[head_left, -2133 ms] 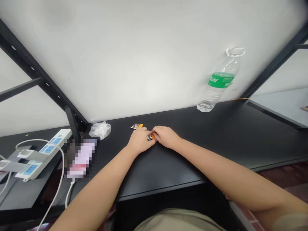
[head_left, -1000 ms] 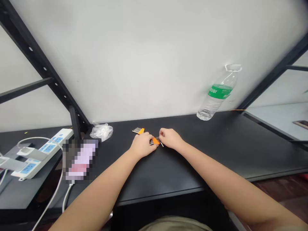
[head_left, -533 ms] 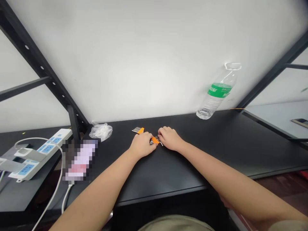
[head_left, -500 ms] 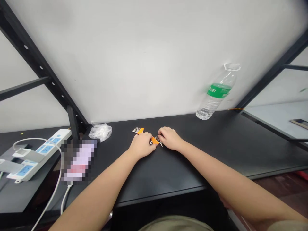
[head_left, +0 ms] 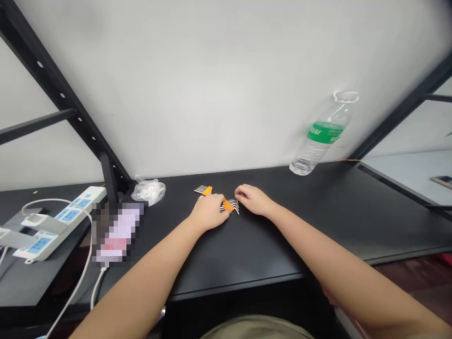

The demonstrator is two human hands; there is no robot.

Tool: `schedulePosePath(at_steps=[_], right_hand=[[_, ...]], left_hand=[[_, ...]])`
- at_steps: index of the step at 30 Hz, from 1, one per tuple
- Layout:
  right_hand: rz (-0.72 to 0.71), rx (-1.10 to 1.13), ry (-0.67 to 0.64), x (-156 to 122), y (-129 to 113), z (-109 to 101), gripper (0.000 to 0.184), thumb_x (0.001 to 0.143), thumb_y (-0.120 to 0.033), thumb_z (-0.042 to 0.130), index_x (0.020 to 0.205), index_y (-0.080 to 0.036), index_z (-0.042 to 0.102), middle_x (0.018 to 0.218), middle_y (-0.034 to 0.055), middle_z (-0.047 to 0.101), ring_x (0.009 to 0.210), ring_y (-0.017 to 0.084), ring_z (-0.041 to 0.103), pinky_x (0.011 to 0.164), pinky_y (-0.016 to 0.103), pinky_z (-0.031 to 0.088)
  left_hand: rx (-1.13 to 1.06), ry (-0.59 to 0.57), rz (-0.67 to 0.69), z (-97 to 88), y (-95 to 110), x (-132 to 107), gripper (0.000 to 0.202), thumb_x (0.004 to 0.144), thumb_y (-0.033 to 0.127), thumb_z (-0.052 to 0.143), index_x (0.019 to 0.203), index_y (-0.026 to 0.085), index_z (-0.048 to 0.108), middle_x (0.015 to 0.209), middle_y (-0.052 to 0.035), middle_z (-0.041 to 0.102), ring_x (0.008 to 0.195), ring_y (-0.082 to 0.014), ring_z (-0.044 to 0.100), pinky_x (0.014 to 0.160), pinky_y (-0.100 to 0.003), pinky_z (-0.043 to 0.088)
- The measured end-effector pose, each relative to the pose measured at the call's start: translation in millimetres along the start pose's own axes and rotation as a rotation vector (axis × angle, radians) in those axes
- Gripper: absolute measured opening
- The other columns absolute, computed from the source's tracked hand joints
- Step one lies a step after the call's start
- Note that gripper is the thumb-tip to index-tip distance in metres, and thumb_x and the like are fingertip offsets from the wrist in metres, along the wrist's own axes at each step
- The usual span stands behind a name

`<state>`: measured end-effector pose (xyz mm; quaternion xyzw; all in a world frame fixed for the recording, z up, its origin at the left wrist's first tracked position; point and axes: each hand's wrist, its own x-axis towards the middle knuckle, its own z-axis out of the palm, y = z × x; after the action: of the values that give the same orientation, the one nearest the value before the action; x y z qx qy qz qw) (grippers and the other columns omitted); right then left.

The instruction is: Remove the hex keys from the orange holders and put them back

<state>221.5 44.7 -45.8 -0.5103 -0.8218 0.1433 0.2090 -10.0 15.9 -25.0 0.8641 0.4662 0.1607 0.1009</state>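
Note:
Under my left hand (head_left: 211, 212) is a set of hex keys (head_left: 233, 205) in an orange holder (head_left: 228, 205); the fingers are closed round the holder. Several bent silver ends fan out toward the right. Just beyond those ends is my right hand (head_left: 252, 200), its fingers curled with the thumb and index tips close together. Whether those tips hold or touch a key is too small to make out. A second orange piece (head_left: 208, 190) with several silver keys (head_left: 200, 189) lies just behind my left hand.
A tall water bottle (head_left: 319, 141) with a green label leans at the wall, back right. At left are a crumpled clear plastic bag (head_left: 149, 191), a blurred-out phone (head_left: 118, 233) on a white cable and a white power strip (head_left: 63, 221). Black metal posts (head_left: 67, 99) flank the black table (head_left: 240, 254).
My right hand has drawn slightly back from the hex keys, so more of their bent ends show. My left hand stays on the holder. The view has shifted a little.

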Motion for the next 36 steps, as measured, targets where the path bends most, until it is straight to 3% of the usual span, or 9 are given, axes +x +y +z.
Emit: schedulePosePath(at_steps=[6, 11, 19, 23, 26, 29, 36], right_hand=[[0.028, -0.076, 0.060, 0.6, -4.5, 6.3, 0.008, 0.092, -0.024, 0.059, 0.084, -0.022, 0.061, 0.085, 0.0017, 0.062, 0.082, 0.017, 0.056, 0.077, 0.028, 0.040], [0.093, -0.069, 0.010, 1.3, -9.9, 5.3, 0.008, 0.088, -0.017, 0.057, 0.086, -0.022, 0.062, 0.089, 0.0027, 0.064, 0.080, 0.017, 0.057, 0.074, 0.028, 0.040], [0.077, -0.082, 0.028, 1.2, -8.8, 4.4, 0.014, 0.090, -0.012, 0.051, 0.087, -0.021, 0.061, 0.091, 0.0033, 0.067, 0.083, 0.017, 0.058, 0.076, 0.029, 0.041], [0.026, -0.092, 0.023, -4.1, -10.1, 2.4, 0.012, 0.096, -0.026, 0.056, 0.104, -0.023, 0.064, 0.104, 0.0050, 0.065, 0.093, 0.019, 0.060, 0.083, 0.032, 0.042], [-0.024, -0.188, 0.033, -8.1, -16.1, 4.1, 0.026, 0.099, -0.041, 0.057, 0.117, -0.024, 0.063, 0.115, 0.0089, 0.060, 0.102, 0.023, 0.057, 0.090, 0.036, 0.042], [-0.076, -0.304, 0.015, -10.3, -24.1, 6.5, 0.026, 0.102, -0.038, 0.051, 0.119, -0.023, 0.063, 0.113, 0.0109, 0.058, 0.101, 0.025, 0.055, 0.089, 0.038, 0.041], [-0.094, -0.451, -0.038, -11.0, -34.9, 7.1, 0.020, 0.105, -0.031, 0.045, 0.105, -0.020, 0.061, 0.112, 0.0142, 0.058, 0.099, 0.028, 0.051, 0.081, 0.038, 0.038]], left_hand=[[0.051, -0.004, -0.005, -0.6, 0.8, 0.8, 0.025, 0.089, 0.046, 0.060, 0.084, 0.021, 0.057, 0.086, -0.0066, 0.069, 0.082, -0.0252, 0.063, 0.071, -0.038, 0.045], [0.051, -0.003, -0.008, -0.5, 2.2, 0.6, 0.024, 0.088, 0.046, 0.061, 0.087, 0.022, 0.057, 0.087, -0.0062, 0.068, 0.082, -0.0250, 0.064, 0.072, -0.037, 0.046], [0.096, -0.006, -0.012, -1.8, 6.6, 0.3, 0.023, 0.086, 0.045, 0.061, 0.087, 0.023, 0.055, 0.086, -0.0060, 0.068, 0.082, -0.0259, 0.065, 0.072, -0.038, 0.046], [0.096, -0.008, -0.032, -0.9, 6.7, 0.3, 0.022, 0.086, 0.044, 0.061, 0.089, 0.023, 0.056, 0.084, -0.0051, 0.068, 0.081, -0.0251, 0.065, 0.072, -0.038, 0.046], [0.106, 0.009, -0.008, 1.1, 5.9, 0.4, 0.023, 0.087, 0.043, 0.061, 0.097, 0.023, 0.059, 0.089, -0.0053, 0.069, 0.086, -0.0257, 0.066, 0.074, -0.038, 0.047], [0.108, 0.028, 0.037, 2.9, 4.9, 1.1, 0.026, 0.091, 0.046, 0.057, 0.103, 0.023, 0.061, 0.094, -0.0058, 0.070, 0.090, -0.0256, 0.066, 0.076, -0.038, 0.047], [0.108, -0.004, 0.037, 2.0, 5.1, 3.1, 0.029, 0.094, 0.049, 0.054, 0.085, 0.022, 0.056, 0.091, -0.0064, 0.069, 0.085, -0.0250, 0.065, 0.072, -0.037, 0.045]])
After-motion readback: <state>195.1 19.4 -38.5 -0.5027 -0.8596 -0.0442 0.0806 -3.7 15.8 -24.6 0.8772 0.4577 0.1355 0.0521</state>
